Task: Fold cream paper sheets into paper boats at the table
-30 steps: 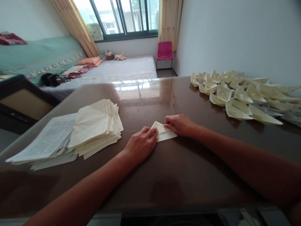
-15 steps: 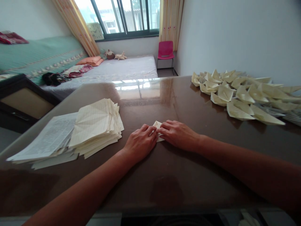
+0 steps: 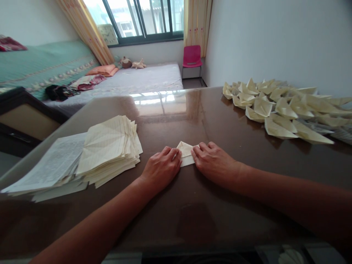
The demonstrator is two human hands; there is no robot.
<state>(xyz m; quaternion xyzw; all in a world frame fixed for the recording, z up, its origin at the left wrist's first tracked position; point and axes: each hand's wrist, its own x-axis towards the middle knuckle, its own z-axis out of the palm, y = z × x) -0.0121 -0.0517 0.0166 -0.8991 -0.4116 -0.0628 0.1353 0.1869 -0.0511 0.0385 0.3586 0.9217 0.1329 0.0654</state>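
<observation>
A small cream sheet of paper (image 3: 187,156), folded to a peak at its top, lies on the brown glossy table (image 3: 170,205). My left hand (image 3: 163,165) is closed on its left edge, fingertips pressed down there. On the opposite edge, my right hand (image 3: 211,157) grips the paper with curled fingers. Between the hands the folded middle shows, with a straight strip along the bottom. Both side ends of the paper are hidden under the fingers.
Left of my hands stands a stack of cream paper (image 3: 110,146), beside printed sheets (image 3: 46,165). Many folded paper boats (image 3: 286,108) crowd the table's right side. Beyond the table are a bed (image 3: 154,77) and a pink chair (image 3: 192,57).
My right hand has slid right, away from the left one, to the paper's right edge. More of the folded paper now shows between them. The view has shifted slightly.
</observation>
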